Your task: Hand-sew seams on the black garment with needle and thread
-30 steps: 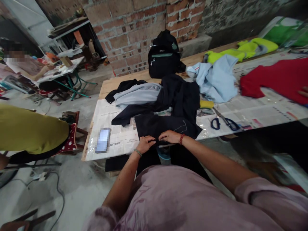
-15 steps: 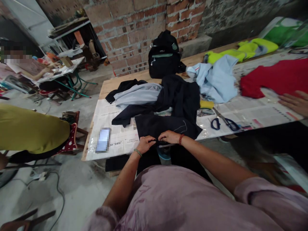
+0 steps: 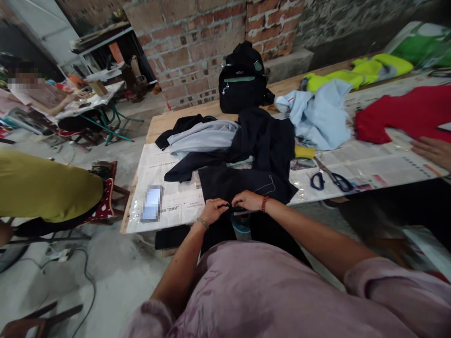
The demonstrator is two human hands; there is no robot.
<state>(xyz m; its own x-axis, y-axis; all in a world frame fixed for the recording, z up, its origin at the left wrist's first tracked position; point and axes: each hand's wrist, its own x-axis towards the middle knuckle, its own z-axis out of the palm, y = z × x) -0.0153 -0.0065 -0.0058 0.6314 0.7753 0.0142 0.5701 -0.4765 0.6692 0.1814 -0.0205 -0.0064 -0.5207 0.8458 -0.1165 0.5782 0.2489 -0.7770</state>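
A dark garment (image 3: 266,141) lies bunched on the table, and a flat black part of the cloth (image 3: 225,183) reaches to the front edge. At that near edge my left hand (image 3: 214,210) pinches the fabric between thumb and fingers. Just to its right, my right hand (image 3: 248,201) is closed on the same edge, fingertips close to the left ones. Whether a needle is between the fingers is too small to tell. A pale loose thread (image 3: 271,184) curls over the black cloth above my right hand. Light grey cloth (image 3: 204,137) lies among the dark folds.
Newspaper under clear plastic covers the table (image 3: 176,206). Scissors (image 3: 331,176), a yellow item (image 3: 305,152), a phone (image 3: 151,203), light blue cloth (image 3: 327,112), a red garment (image 3: 398,115) and a black backpack (image 3: 242,80) lie around. Another person's hand (image 3: 433,150) rests at right.
The camera view has shifted slightly. Both my hands stay at the cloth's edge in nearly the same pose. A pale item now shows at the far right on the red garment.
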